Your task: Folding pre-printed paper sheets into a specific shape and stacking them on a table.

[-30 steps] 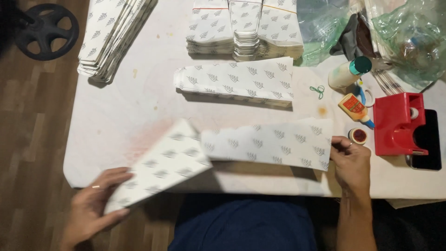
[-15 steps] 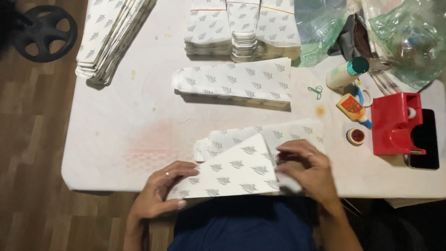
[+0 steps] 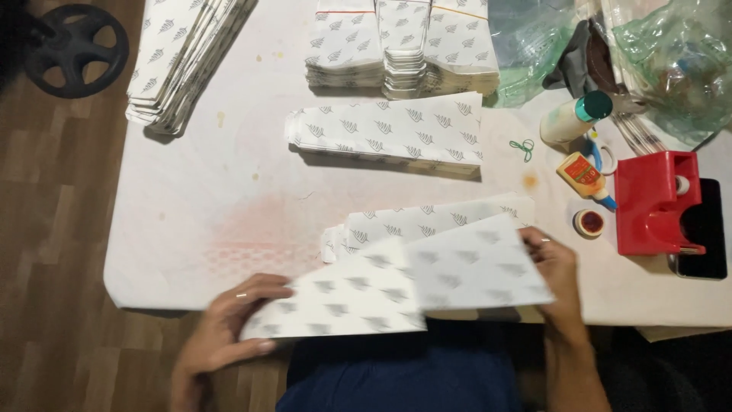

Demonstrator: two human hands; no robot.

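At the table's [image 3: 191,229] near edge, the left hand [image 3: 221,343] pinches the left end of a patterned white paper sheet [image 3: 396,286] while the right hand [image 3: 557,271] grasps its right end (motion-blurred). It overhangs the edge, partly covering a folded sheet [image 3: 427,221] behind it.

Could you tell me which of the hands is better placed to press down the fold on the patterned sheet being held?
Probably the right hand: it rests on the patterned sheet over the table, near the crease. The left hand grips the sheet's end beyond the table edge.

Orange-labelled glue bottle [image 3: 581,172] beside red dispenser [image 3: 654,203]
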